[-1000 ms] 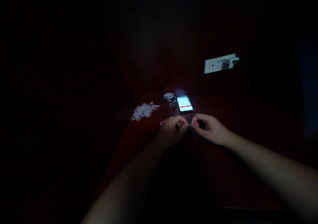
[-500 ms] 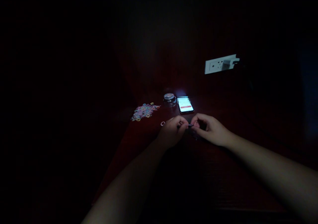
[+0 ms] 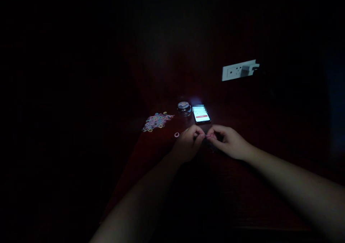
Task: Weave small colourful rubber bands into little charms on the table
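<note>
Between my two hands a thin, pale rubber band (image 3: pixel 205 135) is held by the fingertips. My left hand (image 3: pixel 189 141) pinches one end of it, closed at thumb and forefinger. The other end is pinched by my right hand (image 3: pixel 228 141), a short gap away. Just left of my left hand a single pinkish band (image 3: pixel 176 134) lies on the dark red table (image 3: pixel 151 156). A heap of small coloured bands (image 3: pixel 157 121) is farther left. Under my right hand lie some dim small things (image 3: pixel 212 149), too dark to make out.
A lit phone (image 3: pixel 202 114) lies just beyond my hands. Beside it stands a small clear jar (image 3: pixel 184 109) with a lid. A white socket panel (image 3: pixel 237 71) with a plug in it is on the wall at the right. Most surroundings are dark.
The band between my fingertips now looks like a thinner, single line instead of a looped shape. Both hands have stayed almost in place.
</note>
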Demonstrator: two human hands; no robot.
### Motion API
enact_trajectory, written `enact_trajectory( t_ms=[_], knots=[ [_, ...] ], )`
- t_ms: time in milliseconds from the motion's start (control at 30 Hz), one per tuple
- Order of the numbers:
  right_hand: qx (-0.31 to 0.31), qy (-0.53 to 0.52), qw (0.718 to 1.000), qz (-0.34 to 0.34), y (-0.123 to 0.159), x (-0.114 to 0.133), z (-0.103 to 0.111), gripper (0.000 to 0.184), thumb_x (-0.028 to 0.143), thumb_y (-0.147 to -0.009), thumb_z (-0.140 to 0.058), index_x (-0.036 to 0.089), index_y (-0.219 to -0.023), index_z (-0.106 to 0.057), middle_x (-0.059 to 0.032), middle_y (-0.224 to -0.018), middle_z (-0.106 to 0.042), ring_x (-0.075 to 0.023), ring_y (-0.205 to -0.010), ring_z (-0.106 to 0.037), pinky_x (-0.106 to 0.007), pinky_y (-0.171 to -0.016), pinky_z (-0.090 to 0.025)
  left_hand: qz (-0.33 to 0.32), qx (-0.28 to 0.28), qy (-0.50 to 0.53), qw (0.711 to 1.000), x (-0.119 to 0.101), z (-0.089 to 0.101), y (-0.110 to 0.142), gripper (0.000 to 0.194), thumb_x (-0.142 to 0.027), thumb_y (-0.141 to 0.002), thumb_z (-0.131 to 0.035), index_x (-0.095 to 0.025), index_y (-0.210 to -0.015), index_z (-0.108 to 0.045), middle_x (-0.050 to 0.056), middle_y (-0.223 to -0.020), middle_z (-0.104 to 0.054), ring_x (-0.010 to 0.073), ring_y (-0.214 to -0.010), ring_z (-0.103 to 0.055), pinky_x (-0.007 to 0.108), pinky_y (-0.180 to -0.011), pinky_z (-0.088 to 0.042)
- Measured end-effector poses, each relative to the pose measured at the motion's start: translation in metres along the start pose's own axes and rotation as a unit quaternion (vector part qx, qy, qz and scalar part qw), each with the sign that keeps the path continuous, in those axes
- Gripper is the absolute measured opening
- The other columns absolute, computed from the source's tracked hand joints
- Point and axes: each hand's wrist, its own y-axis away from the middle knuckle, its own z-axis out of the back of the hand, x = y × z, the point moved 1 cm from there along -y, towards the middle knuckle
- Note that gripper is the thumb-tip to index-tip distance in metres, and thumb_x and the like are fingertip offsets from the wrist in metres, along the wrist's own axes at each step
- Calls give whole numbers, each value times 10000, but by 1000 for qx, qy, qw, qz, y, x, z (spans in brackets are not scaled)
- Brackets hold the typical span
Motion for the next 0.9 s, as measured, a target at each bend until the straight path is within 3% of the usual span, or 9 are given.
enact_trajectory(
  t_ms=[267,633,900],
  knots=[
    [-40,-29,999,-15,-1,-1,3,196,353,-844,-567,168,-798,-613,0,-669,-528,-127,-611,-474,-252,-548,-386,-2,7,-4,1000,2,-1,1,122,-283,-897,-476,-182,-876,-542,2,-798,-590,114,-686,-544,232,-632,-417],
    [-36,-39,998,-17,-3,-1,8,169,329,-806,-609,165,-768,-617,11,-633,-516,-117,-582,-464,-250,-542,-391,-19,14,-22,999,4,-1,0,107,-250,-867,-519,-174,-858,-594,4,-829,-625,105,-703,-545,235,-689,-439],
    [27,87,996,17,-4,-11,18,111,260,-791,-584,182,-744,-648,-29,-761,-598,-151,-692,-558,-279,-642,-435,-19,11,-28,999,9,-1,-3,98,-228,-858,-535,-179,-867,-620,18,-871,-646,129,-777,-575,253,-728,-463]
  ],
)
